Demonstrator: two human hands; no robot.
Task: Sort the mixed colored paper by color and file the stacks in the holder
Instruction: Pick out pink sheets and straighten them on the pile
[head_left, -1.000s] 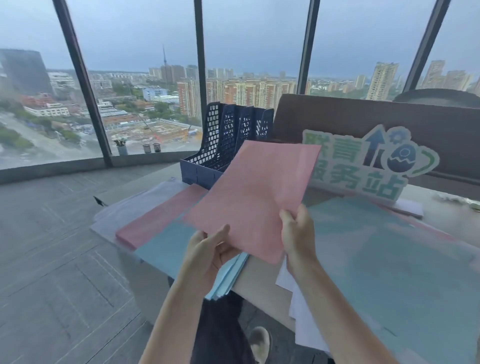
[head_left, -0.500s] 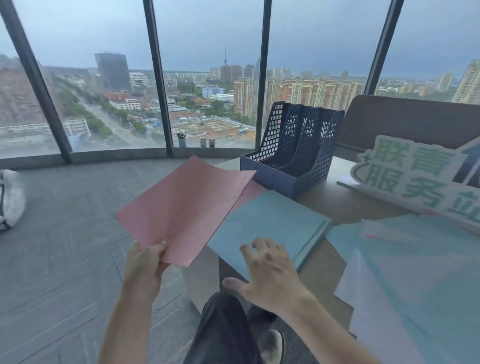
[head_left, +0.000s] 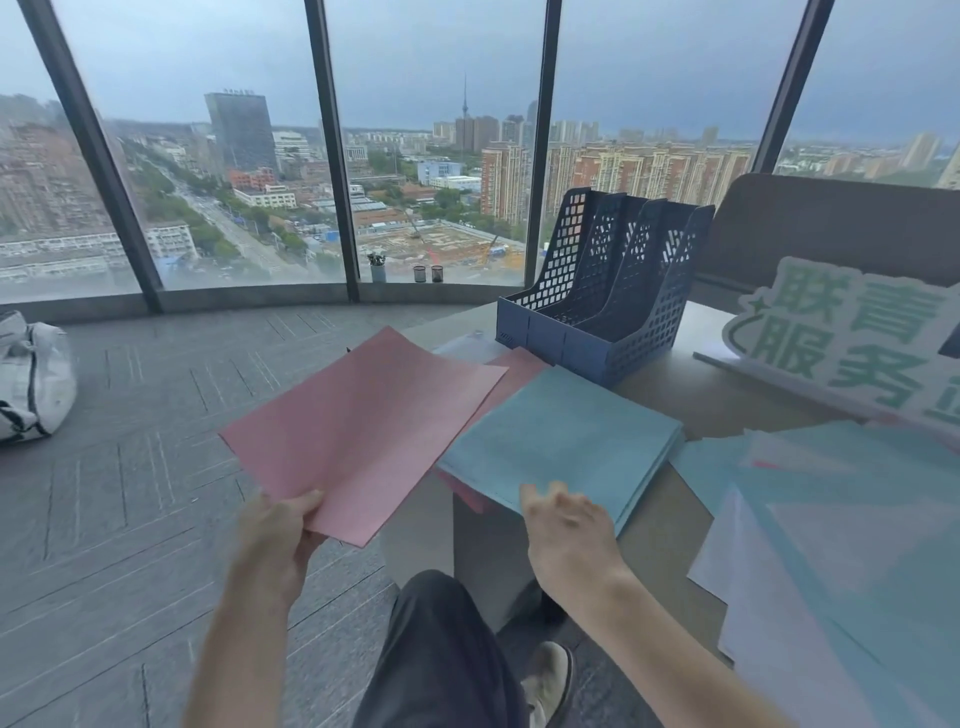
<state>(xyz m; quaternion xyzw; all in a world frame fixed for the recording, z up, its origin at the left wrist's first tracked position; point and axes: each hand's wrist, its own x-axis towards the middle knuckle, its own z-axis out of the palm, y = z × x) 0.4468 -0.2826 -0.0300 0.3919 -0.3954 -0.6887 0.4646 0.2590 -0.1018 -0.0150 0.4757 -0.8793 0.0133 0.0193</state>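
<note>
**Room and backdrop, seen from the head camera**

Tall glass panes (head_left: 426, 140) run along the far side, divided by dark slanting mullions (head_left: 332, 150). Beyond them lies a city under a dull grey sky (towers, housing blocks, a broad road). The floor (head_left: 130, 467) is dark grey tile with fine lines. A white bag (head_left: 31, 379) rests at left. On the sill (head_left: 260, 299) stand a small potted plant (head_left: 377, 266) and two dark cups (head_left: 428, 274).
</note>
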